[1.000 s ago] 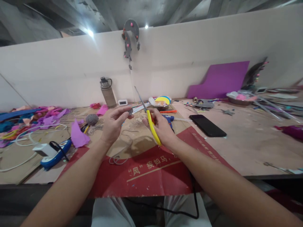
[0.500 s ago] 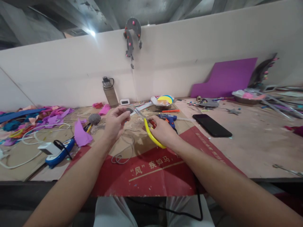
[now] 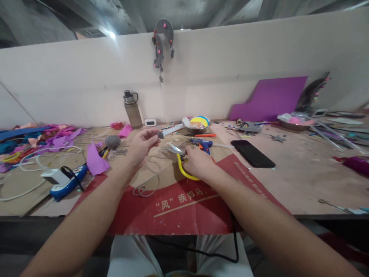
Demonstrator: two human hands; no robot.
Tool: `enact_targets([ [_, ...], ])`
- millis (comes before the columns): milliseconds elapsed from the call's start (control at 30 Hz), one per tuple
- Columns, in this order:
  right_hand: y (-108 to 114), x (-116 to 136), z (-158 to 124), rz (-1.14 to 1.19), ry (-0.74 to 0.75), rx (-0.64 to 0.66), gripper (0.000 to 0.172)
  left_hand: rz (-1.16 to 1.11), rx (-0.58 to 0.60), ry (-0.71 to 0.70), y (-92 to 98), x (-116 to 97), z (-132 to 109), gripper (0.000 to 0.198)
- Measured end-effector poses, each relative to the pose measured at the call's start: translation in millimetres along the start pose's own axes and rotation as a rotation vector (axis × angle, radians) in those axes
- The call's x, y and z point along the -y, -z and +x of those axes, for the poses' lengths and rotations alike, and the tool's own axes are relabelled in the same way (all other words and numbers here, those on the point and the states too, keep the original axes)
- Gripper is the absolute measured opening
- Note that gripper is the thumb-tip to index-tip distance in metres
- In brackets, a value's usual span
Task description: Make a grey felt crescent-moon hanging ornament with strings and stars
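Between the thumb and fingers of my left hand (image 3: pixel 142 146) is a small dark grey piece (image 3: pixel 160 135), perhaps felt; its exact shape is too small to tell. My right hand (image 3: pixel 198 161) grips yellow-handled scissors (image 3: pixel 184 171), their metal blades pointing left toward the grey piece but apart from it. Part of the handles is hidden by my fingers. Below my hands a loose grey string (image 3: pixel 154 181) curls over the brown and red cardboard sheet (image 3: pixel 184 219). Just behind my right hand lies a blue glue gun (image 3: pixel 203 144).
Left are a ball of grey yarn (image 3: pixel 112 142), a blue power strip (image 3: pixel 69 182) and coloured felt scraps (image 3: pixel 57 138). A bottle (image 3: pixel 132 113) and a metal bowl (image 3: pixel 197 127) stand at the back. A black phone (image 3: pixel 253 154) lies to the right. A grey decoration (image 3: pixel 163 38) hangs on the partition.
The scissors have drawn back from the grey piece, and their blades have swung lower. My left hand still pinches the piece. The view has shifted slightly.
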State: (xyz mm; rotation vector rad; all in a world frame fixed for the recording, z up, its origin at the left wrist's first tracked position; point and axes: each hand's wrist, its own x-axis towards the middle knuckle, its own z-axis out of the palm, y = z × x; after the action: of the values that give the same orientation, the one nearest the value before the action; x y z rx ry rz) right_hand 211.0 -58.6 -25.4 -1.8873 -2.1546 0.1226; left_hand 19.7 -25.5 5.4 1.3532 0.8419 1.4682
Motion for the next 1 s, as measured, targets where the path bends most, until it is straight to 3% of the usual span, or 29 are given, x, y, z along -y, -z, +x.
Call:
enact_targets([
  [200,-4,-5,2,-0.030,0.076,0.015,0.031,0.039,0.011,-0.020,7.2,3,6,0.018],
  [400,3,-3,-3,-0.097,0.159,0.073,0.034,0.077,-0.095,-0.080,20.0,-1,11,0.016],
  [500,9,-1,-9,-0.090,0.161,0.076,0.034,0.029,-0.092,-0.073,20.8,-4,12,0.012],
  [633,10,3,-12,-0.027,0.151,-0.058,0.028,-0.053,-0.049,-0.064,19.7,-4,12,0.010],
  [733,7,6,-8,0.193,0.245,-0.220,0.024,-0.018,-0.043,-0.076,17.9,0,11,0.016],
  [800,7,8,-2,0.352,0.305,-0.263,0.019,0.037,-0.015,-0.074,17.2,4,10,0.021],
  [900,9,13,8,0.426,0.342,-0.207,0.017,0.108,0.043,-0.002,21.2,7,13,0.032],
  [1000,7,22,21,0.329,0.367,-0.093,0.019,0.087,-0.033,0.049,34.6,5,21,0.031],
])
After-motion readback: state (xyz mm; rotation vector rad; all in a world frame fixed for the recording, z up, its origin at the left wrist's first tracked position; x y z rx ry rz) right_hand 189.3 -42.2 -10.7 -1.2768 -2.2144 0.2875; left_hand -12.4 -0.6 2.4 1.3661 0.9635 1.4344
